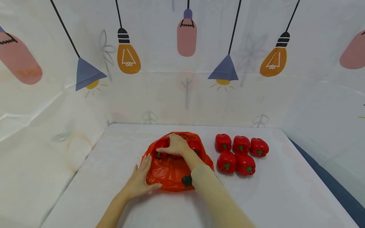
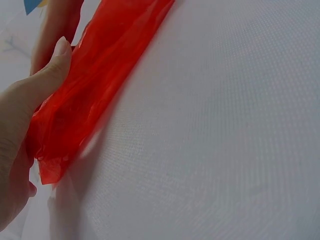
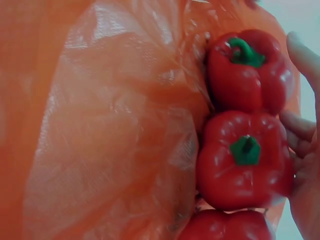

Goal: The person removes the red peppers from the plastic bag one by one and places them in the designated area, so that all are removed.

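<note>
A red plastic bag (image 1: 166, 177) lies spread on the table, with red bell peppers in its far part. One bell pepper (image 1: 161, 146) sits at the left and another (image 1: 195, 145) at the right. My right hand (image 1: 179, 145) reaches over them, thumb extended across the left one. In the right wrist view its fingers (image 3: 300, 129) rest against the far side of the middle bell pepper (image 3: 242, 175), not wrapped round it. My left hand (image 1: 139, 180) spreads along the bag's left side, straight fingers at its edge and thumb (image 2: 57, 62) touching the near rim.
Right of the bag, several more red bell peppers (image 1: 240, 144) with green stems stand in two rows on the white table (image 1: 273, 193). A white sheet with printed lamps (image 1: 182, 95) hangs behind. A dark round object (image 1: 186, 181) sits at my right wrist.
</note>
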